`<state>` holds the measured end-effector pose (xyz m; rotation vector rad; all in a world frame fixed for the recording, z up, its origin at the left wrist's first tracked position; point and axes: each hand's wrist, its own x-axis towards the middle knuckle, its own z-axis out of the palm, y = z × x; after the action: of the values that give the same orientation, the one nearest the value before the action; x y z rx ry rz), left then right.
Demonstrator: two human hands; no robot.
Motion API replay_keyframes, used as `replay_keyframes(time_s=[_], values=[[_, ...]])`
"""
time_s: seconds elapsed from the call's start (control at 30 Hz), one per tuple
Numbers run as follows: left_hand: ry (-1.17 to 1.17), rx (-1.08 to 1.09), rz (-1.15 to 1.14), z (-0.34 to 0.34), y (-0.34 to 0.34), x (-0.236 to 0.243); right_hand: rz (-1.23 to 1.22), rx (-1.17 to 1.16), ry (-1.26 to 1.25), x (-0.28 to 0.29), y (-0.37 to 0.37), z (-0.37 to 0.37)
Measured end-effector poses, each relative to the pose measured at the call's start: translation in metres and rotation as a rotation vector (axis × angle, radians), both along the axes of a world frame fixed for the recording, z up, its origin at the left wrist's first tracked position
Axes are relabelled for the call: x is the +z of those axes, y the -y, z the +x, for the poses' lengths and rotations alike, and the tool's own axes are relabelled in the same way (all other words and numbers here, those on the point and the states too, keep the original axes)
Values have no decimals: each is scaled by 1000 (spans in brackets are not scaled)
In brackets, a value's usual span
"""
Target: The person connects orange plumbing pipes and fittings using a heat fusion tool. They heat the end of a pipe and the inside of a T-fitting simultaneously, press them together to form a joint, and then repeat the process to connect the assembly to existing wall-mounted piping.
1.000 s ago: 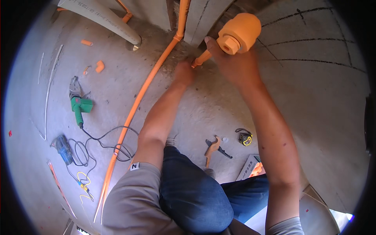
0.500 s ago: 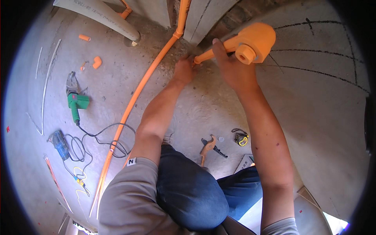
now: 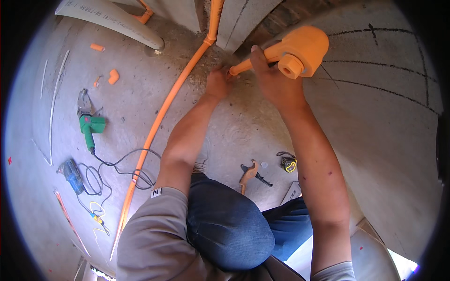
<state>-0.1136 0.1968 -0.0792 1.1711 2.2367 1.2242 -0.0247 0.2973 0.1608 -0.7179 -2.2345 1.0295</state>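
Observation:
An orange plastic pipe (image 3: 241, 67) slants up to the right, ending in a large orange elbow fitting (image 3: 307, 47) with a hexagonal plug (image 3: 290, 66) on its near side. My right hand (image 3: 277, 84) is wrapped round the pipe just below the fitting, thumb up along it. My left hand (image 3: 218, 83) closes on the pipe's lower left end, low by the wall corner. Most of its fingers and the pipe's very end are hidden. Left of my left hand, a long orange pipe run (image 3: 176, 89) curves across the concrete floor and up the wall.
On the left lie a green pipe welding tool (image 3: 89, 124), a blue power tool (image 3: 72, 175), cables, an orange elbow (image 3: 113, 76) and a short pipe piece (image 3: 97, 48). Pipe cutters (image 3: 251, 174) and a tape measure (image 3: 288, 163) sit near my knees. A thick white pipe (image 3: 117, 21) stands behind.
The whole view has shifted slightly. Both hands keep their hold on the pipe, with hardly any movement of the pipe or fitting.

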Motion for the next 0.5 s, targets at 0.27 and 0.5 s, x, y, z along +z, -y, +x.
replay_keyframes(time_s=[0.27,0.5], values=[[-33,7,0,-1,-2,1,121,-23,40,-3,-1,-2],[-35,11,-62,-2,3,1,10,-52,69,4,6,-7]])
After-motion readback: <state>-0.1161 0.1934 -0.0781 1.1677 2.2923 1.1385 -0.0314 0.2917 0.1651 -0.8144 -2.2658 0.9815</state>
